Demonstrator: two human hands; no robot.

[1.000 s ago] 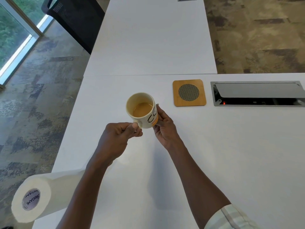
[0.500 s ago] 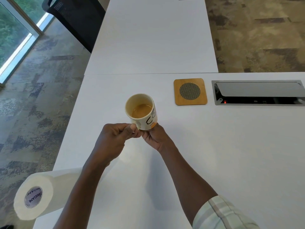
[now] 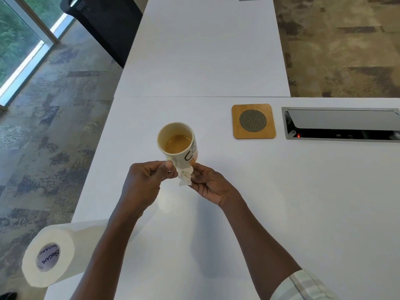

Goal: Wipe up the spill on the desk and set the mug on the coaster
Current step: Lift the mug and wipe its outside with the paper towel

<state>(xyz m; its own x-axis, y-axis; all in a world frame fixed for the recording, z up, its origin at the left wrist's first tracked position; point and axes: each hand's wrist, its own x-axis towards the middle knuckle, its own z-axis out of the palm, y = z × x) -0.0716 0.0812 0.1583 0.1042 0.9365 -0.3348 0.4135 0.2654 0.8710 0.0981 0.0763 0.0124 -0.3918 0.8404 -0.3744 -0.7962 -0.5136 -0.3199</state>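
While the left hand (image 3: 149, 180) is closed around the handle of the cream mug (image 3: 178, 146), holding it up above the white tabletop (image 3: 303, 202), the right hand (image 3: 211, 187) pinches a crumpled wad of paper towel (image 3: 185, 177) between thumb and fingertips, just beneath the mug's base. The wad touches the lower edge of the mug beside the handle. The mug tilts slightly and holds light brown liquid partway up; black lettering and an orange patch show on its side. The square wooden coaster (image 3: 253, 121), with a round mesh disc at its centre, lies flat on the tabletop farther away and to the right of the mug, well apart from it. Just right of the coaster a recessed power box (image 3: 342, 123) with an open metal lid is set into the tabletop, a small red light showing inside. A roll of paper towel (image 3: 56, 254) lies on its side at the near left edge of the tabletop. A black chair (image 3: 104, 24) stands at the far left.
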